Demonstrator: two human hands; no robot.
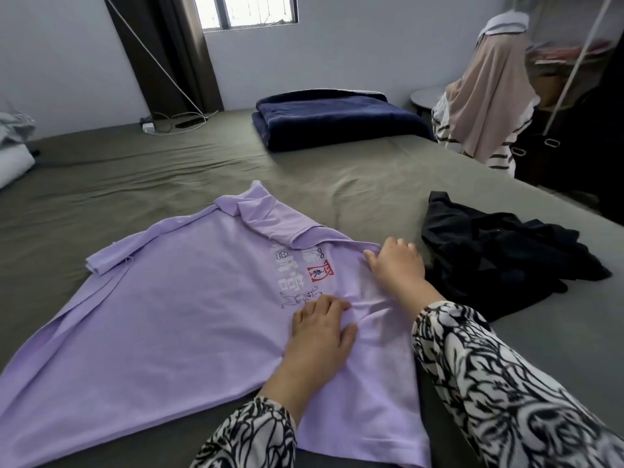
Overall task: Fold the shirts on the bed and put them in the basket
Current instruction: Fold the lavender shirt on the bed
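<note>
A lilac printed shirt (175, 319) lies spread flat on the grey-green bed (169, 170), one sleeve folded inward. A crumpled black shirt (499, 255) lies just beside it.

Bed (169, 170): lilac shirt (175, 315), black shirt (499, 255), folded navy blanket (337, 119).

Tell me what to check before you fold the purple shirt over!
1. Purple shirt lying spread on the bed: ok.
2. Sleeves tucked in: ok for the two at the top, both lie folded over the shirt.
3. Cloth smooth: not ok, there are wrinkles between the left hand and the right hand.
4. Hands ready: the left hand rests on the shirt, the right hand is at its edge; whether the right hand pinches the cloth, cannot tell.
5. Room to fold: ok, the black shirt lies apart on the right.
6. Basket nearby: cannot tell, none in view.
</note>
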